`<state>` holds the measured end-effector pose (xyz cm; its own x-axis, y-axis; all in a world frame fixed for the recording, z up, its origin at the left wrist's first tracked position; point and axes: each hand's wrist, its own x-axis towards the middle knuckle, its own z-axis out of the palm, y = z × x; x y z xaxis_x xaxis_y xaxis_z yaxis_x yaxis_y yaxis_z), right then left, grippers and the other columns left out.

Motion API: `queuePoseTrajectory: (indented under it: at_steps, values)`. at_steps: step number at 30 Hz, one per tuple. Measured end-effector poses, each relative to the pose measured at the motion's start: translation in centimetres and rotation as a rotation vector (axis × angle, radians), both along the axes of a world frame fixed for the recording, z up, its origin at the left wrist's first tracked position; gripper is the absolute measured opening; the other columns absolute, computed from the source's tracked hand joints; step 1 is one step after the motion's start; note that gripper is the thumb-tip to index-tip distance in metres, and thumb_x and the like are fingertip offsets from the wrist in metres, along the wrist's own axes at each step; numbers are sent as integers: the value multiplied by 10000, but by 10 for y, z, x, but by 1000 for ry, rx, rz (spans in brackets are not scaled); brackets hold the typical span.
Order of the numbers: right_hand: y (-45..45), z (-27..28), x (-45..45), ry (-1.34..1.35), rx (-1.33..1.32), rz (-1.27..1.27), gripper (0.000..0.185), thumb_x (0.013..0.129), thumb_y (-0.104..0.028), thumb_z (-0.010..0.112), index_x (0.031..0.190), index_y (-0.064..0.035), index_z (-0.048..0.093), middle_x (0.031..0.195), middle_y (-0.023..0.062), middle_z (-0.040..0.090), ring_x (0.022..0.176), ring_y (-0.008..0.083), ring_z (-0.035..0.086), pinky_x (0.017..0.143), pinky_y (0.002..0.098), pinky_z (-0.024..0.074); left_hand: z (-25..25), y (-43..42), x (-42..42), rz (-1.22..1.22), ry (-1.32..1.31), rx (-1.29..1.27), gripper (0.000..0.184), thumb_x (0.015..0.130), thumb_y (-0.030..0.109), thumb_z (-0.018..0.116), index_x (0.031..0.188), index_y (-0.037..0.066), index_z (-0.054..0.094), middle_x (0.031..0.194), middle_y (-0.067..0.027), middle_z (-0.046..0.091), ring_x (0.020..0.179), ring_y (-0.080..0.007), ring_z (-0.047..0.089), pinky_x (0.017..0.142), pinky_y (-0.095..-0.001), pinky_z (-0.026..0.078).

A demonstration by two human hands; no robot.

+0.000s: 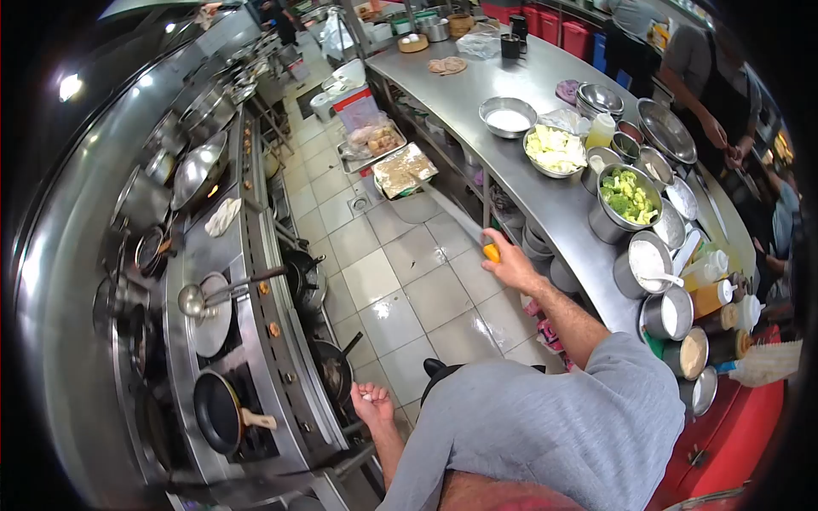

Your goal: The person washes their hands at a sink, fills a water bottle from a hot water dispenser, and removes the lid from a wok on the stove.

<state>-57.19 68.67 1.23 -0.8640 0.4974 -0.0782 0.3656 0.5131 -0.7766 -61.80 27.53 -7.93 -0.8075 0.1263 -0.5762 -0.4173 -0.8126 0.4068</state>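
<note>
To your right runs the long steel worktable, and along your left stands the cooking range, with the tiled floor between them. A wok sits on the range's far part; nearer you come two ladles over a pale round plate, then a black frying pan with a wooden handle. The worktable bears a pot of broccoli, a bowl of pale cut vegetables and, beyond them, a shallow metal bowl. Ahead, low in the aisle, is a container with a brown-and-white top, just this side of a tray of bagged food. Your long metal tool slants out over the aisle, its far end overlapping that container in view; you cannot tell whether they touch. Your right hand is wrapped firmly around its orange-ended handle. Your left hand, near the range's front edge, has its fingers folded in, with something small and pale showing among them, too small to identify.
</note>
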Motion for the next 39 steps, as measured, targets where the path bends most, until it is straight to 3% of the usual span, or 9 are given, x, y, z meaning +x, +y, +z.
queuePoseTrajectory:
  at_steps: [7, 13, 20, 25, 27, 29, 32, 37, 39]
  values:
    - [5, 11, -63, 2, 126, -148, 674, 806, -247, 626, 1374, -222, 263, 976, 262, 614, 920, 427, 594, 778, 482, 462, 14, 23, -142, -267, 81, 49, 339, 925, 304, 506, 643, 156, 391, 565, 23, 344, 441, -81, 289, 426, -251, 253]
    - [8, 3, -142, -319, 266, -30, 692, 845, -288, 562, 1423, -214, 190, 997, 268, 610, 934, 433, 585, 812, 508, 452, 20, 43, -237, -270, 95, -81, 313, 914, 311, 534, 668, 160, 412, 588, 20, 388, 434, -85, 322, 413, -240, 265]
    - [32, 2, -239, -249, 235, 104, 603, 852, -290, 589, 1372, -196, 300, 1007, 254, 612, 955, 427, 580, 827, 492, 458, -112, 25, -272, -299, -97, -417, 305, 893, 304, 545, 671, 160, 394, 531, 27, 308, 420, -103, 296, 393, -259, 267]
    - [88, 28, -272, 37, 143, 81, 557, 859, -271, 584, 1354, -156, 355, 1015, 236, 615, 943, 411, 587, 798, 468, 463, -189, -14, -274, -729, -91, -981, 314, 871, 290, 556, 640, 150, 396, 486, 10, 322, 392, -119, 335, 363, -283, 297]
    - [107, 38, -270, 200, 217, 21, 524, 866, -256, 573, 1334, -129, 375, 945, 233, 615, 866, 401, 594, 743, 458, 462, -200, -12, -294, -990, 60, -1199, 313, 872, 290, 550, 639, 148, 396, 486, 9, 327, 392, -119, 341, 358, -282, 297]
    - [116, 64, -249, 179, 240, -97, 483, 878, -255, 563, 1309, -114, 397, 920, 228, 613, 838, 404, 587, 703, 466, 445, -206, 4, -321, -1234, 254, -1314, 313, 873, 290, 545, 638, 146, 396, 486, 7, 332, 391, -119, 346, 354, -282, 298]
    - [114, 100, -196, 154, 357, -302, 430, 880, -225, 547, 1291, -170, 434, 1039, 169, 603, 954, 357, 569, 784, 439, 457, -207, 37, -361, -1461, 425, -1304, 313, 875, 289, 536, 636, 143, 397, 486, 5, 339, 391, -119, 355, 347, -281, 298]
    - [99, 153, -82, -77, 470, -713, 398, 878, -237, 551, 1269, -190, 497, 1081, 125, 614, 990, 299, 589, 841, 408, 467, -203, 107, -431, -1454, 297, -1024, 313, 878, 289, 522, 633, 139, 397, 486, 2, 351, 390, -119, 369, 336, -281, 298]
    - [103, 161, -30, 66, 580, -848, 366, 877, -246, 551, 1235, -172, 536, 1126, 132, 609, 1026, 297, 582, 866, 393, 463, -196, 137, -445, -1408, 227, -935, 313, 879, 288, 517, 632, 137, 397, 486, 1, 356, 390, -119, 374, 332, -280, 298]
